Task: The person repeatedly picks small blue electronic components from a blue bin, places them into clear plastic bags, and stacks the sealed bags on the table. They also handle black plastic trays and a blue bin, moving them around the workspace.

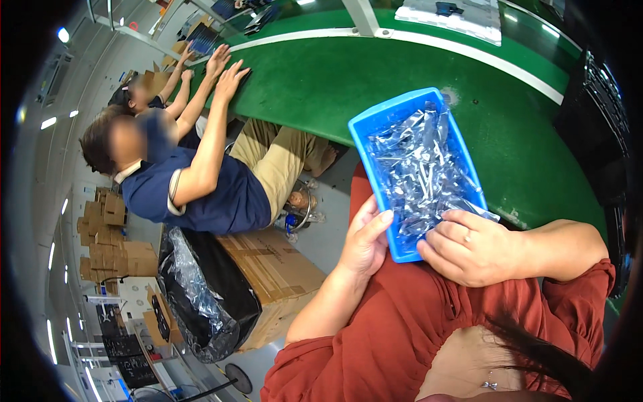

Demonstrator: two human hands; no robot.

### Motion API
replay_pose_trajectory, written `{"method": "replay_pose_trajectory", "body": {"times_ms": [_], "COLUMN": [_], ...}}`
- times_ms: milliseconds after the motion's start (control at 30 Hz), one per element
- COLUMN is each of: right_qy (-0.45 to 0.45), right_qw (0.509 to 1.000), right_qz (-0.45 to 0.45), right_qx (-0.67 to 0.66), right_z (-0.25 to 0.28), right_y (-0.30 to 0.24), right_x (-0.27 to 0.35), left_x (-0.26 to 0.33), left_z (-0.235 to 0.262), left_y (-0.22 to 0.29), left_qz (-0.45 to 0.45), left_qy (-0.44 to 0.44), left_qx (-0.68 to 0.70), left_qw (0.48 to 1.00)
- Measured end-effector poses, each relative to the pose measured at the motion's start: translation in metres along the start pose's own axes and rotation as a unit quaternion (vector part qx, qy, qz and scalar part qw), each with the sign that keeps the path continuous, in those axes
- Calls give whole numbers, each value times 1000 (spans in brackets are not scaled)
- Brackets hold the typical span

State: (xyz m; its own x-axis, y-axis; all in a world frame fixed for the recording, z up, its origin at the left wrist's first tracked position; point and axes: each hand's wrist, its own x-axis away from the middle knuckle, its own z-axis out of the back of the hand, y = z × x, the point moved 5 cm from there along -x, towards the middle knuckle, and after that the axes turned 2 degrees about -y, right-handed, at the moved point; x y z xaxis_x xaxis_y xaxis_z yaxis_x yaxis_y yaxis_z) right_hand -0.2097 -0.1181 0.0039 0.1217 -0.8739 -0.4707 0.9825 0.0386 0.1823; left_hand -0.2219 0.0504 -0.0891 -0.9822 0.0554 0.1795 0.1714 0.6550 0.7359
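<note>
A blue plastic bin (pixel 362 137) is tilted over my lap at the edge of the green table. Many small, shiny, clear-to-silvery plastic bags (pixel 422 161) fill it; what is inside them is too small to tell. My left hand (pixel 367 236) grips the bin's left side, thumb on the rim. At the near right corner, my right hand (pixel 469 248) has its fingers curled in over the bags, closed on a plastic bag (pixel 469 208) whose corner sticks out past the rim. The fingertips are partly hidden.
The green table (pixel 301 80) runs along the far side. Black stacked panels (pixel 593 127) stand at right. Two co-workers sit on the left, the nearer in a navy shirt (pixel 221 197). Beside me is a cardboard box (pixel 281 268) with a black liner (pixel 194 295).
</note>
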Motion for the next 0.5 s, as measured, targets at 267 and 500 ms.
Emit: {"method": "replay_pose_trajectory", "body": {"times_ms": [267, 500], "right_qy": [129, 2], "right_qw": [990, 996], "right_qz": [33, -16], "right_qx": [-42, -86], "right_z": [14, -8], "right_y": [-1, 12], "right_x": [4, -4], "left_x": [141, 314], "left_z": [98, 167], "left_y": [83, 182], "left_qz": [-138, -368], "left_qy": [262, 451], "left_qx": [-44, -71], "left_qw": [954, 810]}}
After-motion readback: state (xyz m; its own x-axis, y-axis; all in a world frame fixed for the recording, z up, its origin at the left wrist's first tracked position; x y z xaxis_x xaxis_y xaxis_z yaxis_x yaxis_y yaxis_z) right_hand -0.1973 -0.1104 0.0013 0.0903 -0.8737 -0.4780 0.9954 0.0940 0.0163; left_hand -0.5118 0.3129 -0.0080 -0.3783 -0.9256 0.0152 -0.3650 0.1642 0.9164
